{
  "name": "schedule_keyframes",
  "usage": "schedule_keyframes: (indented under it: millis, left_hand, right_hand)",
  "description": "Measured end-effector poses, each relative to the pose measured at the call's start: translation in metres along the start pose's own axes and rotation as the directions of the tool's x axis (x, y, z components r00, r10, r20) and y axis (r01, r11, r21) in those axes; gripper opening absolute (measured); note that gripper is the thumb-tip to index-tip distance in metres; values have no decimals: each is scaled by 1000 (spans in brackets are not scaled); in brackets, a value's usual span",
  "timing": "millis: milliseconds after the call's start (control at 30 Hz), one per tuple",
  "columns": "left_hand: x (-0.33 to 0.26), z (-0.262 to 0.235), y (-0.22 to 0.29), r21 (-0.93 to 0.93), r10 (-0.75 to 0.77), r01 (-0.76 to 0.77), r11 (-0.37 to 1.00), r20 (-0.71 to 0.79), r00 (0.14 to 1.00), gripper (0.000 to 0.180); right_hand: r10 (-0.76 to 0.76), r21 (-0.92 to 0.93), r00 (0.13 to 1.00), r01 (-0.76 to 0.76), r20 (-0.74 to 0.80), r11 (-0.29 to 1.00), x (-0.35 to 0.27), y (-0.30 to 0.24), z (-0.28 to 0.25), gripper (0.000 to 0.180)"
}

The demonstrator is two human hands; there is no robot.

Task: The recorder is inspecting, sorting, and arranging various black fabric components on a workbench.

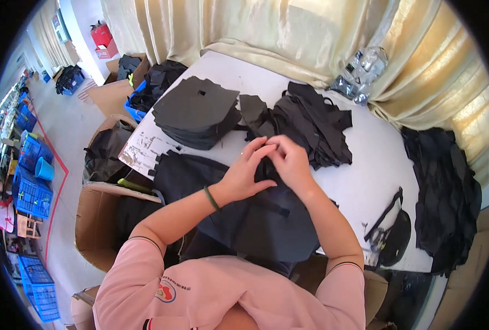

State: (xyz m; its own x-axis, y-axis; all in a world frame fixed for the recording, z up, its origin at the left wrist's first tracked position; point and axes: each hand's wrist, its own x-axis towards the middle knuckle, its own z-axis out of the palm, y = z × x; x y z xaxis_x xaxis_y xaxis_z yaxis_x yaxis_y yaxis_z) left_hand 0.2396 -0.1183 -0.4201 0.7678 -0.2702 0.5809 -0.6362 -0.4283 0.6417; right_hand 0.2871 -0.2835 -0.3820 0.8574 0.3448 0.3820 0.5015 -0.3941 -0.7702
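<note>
A large black fabric piece (266,225) spreads over the near table edge and my lap, with a strap-like strip across it. Above it, my left hand (244,173) and my right hand (289,162) come together, fingertips meeting. Both hands have bent fingers, and the left thumb points toward the right hand. Dark material shows between the palms; whatever the fingertips pinch is hidden. Just beyond my hands lies a loose heap of black fabric strips and pieces (313,126). To its left stands a thick stack of dark, flat cut panels (197,110).
The white table (365,192) holds a black pouch-like piece (395,236) at right, a clear plastic bag (360,74) by the curtain (228,25), and black fabric (442,192) over its right edge. Cardboard boxes (98,220) stand at left; blue crates (32,192) line the floor beyond.
</note>
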Motion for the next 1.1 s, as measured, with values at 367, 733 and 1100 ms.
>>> schedule_keyframes:
  millis: [367, 733, 1100]
  left_hand:
    - [39, -21, 51, 251, 401, -379, 891, -42, 915, 72]
    - [71, -54, 85, 135, 281, -267, 954, -90, 956, 15]
    - [83, -76, 116, -80, 279, -296, 952, -176, 944, 18]
  right_hand:
    - [205, 585, 957, -287, 203, 758, -13, -58, -70, 24]
    - [-533, -586, 819, 331, -211, 740, -49, -140, -95, 58]
    - [-542, -594, 821, 347, -182, 726, -37, -166, -129, 13]
